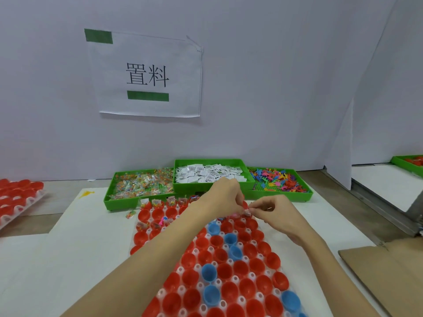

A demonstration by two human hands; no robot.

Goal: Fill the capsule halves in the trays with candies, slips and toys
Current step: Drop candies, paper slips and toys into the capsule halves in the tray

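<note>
Both forearms reach forward over the clear tray (160,294) of red and blue capsule halves (231,291). The left hand (225,197) and right hand (273,212) meet fingertip to fingertip, pinching a small candy packet (246,212) above the far rows. Beyond sit green bins of candies (142,186), slips (210,173) and toys (278,180).

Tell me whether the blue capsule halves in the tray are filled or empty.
Empty. Every visible blue capsule half sits open side up with a bare blue inside; only red halves at the far left corner hold items.

Forearms hide part of the capsule tray (180,291), cut off at the frame's bottom edge. The small item pinched between left hand (225,197) and right hand (274,212) is too small to identify.
</note>
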